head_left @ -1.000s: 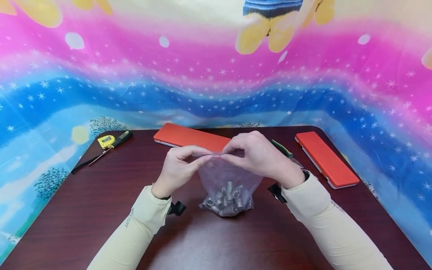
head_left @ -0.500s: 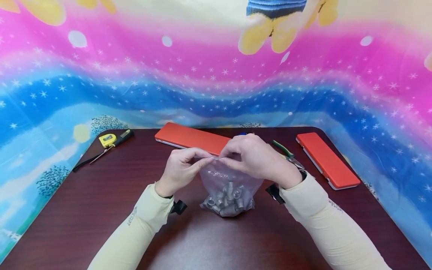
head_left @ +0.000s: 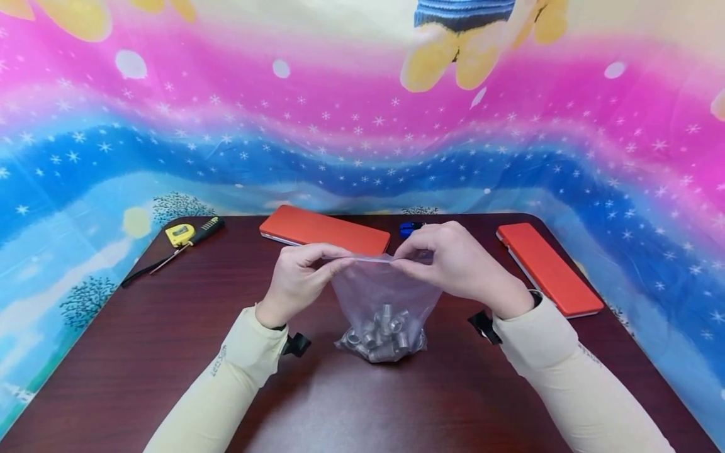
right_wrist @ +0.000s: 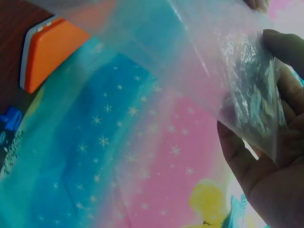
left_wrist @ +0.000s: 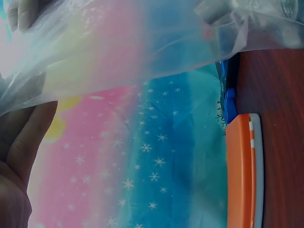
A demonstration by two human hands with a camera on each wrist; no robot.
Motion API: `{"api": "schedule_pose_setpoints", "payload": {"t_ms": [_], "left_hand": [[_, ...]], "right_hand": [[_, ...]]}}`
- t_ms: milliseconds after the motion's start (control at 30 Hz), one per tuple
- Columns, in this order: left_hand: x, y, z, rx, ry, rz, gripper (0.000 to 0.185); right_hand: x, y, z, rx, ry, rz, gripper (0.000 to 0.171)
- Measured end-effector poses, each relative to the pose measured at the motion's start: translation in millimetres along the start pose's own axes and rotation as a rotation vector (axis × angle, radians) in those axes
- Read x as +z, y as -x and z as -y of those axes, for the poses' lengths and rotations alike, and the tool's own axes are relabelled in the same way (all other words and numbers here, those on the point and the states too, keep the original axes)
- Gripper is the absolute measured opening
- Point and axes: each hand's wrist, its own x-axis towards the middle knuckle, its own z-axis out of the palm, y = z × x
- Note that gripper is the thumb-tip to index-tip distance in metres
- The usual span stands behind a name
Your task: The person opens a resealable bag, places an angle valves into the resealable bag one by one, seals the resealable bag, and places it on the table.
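In the head view, a clear plastic bag [head_left: 379, 286] stands at the middle of the table, its top edge pulled up. Several silver metal fittings [head_left: 387, 336], short tubes by their look, lie in its bottom, which rests on the wood. My left hand [head_left: 294, 277] pinches the left part of the top edge between thumb and fingers. Further right along that edge, my right hand [head_left: 459, 264] pinches it too. The right wrist view has the bag's clear film [right_wrist: 251, 90] between thumb and fingers. Part of the left hand [left_wrist: 21, 147] lies behind film in its wrist view.
An orange-red flat case [head_left: 325, 228] lies behind the bag, another [head_left: 549, 267] at the right. A yellow tape measure [head_left: 180, 234] and a dark-handled screwdriver [head_left: 201, 234] lie at the far left. Beyond my right hand is a small blue object [head_left: 409, 229].
My right hand has moved right along the bag's top edge, away from the left hand. The blue object now shows; the green-handled tool is hidden behind the right hand.
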Motion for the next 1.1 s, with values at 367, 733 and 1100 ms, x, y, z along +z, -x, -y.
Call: {"api": "schedule_pose_setpoints", "payload": {"t_ms": [367,733,1100], "left_hand": [[-0.6,-0.6,-1.5,0.035,-0.031,0.027,0.018],[-2.8,0.4,-0.8,-0.02,-0.017,0.043,0.015],[-4.6,-0.6,-3.2,-0.007,-0.042,0.032,0.016]], "right_hand": [[-1.8,7.7,-3.4,0.037,-0.056,0.006,0.008],[-7.3,21.4,-11.1,0.107,-0.085,0.0,0.008],[-9.7,31.4,-13.4,0.148,-0.084,-0.037,0.012]]}}
